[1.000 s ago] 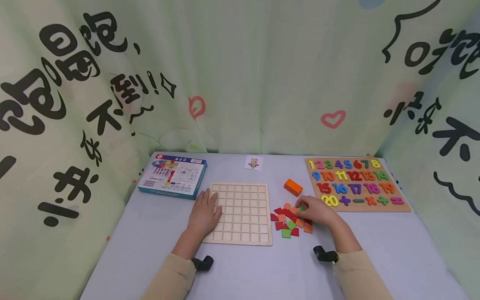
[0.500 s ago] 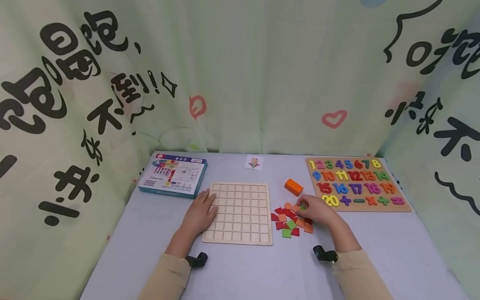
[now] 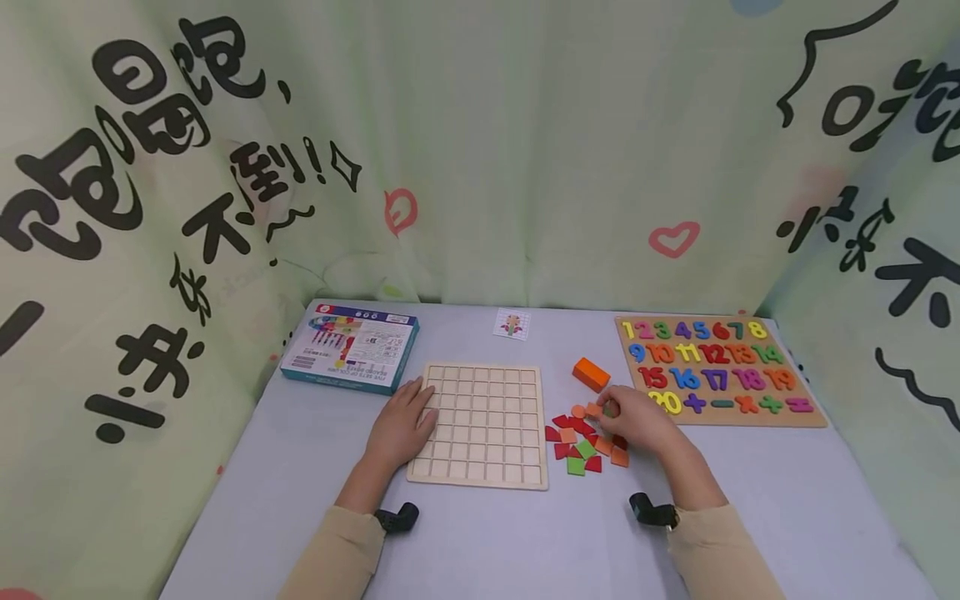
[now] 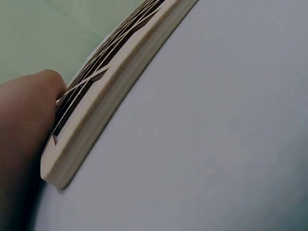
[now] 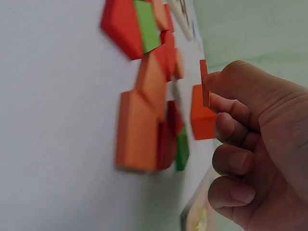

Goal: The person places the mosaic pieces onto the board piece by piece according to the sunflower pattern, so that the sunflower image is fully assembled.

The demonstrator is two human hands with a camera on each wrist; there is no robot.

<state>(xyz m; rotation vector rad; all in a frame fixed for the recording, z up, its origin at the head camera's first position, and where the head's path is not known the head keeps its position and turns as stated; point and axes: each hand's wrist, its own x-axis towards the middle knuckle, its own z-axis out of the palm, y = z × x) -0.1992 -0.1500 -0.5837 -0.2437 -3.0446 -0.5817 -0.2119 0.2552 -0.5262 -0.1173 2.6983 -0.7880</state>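
Orange tile pinched in the right hand, lifted just off the pile of coloured tiles.
The thumb and forefinger hold the thin piece by its edges, the other fingers curled under. The left hand lies flat with relaxed fingers on the left edge of the wooden grid board, which sits on the grey table just left of the pile. To do this step well, I judge the grip should stay light and at the tile's edges, so the piece drops level into a square while the left hand holds the board steady.
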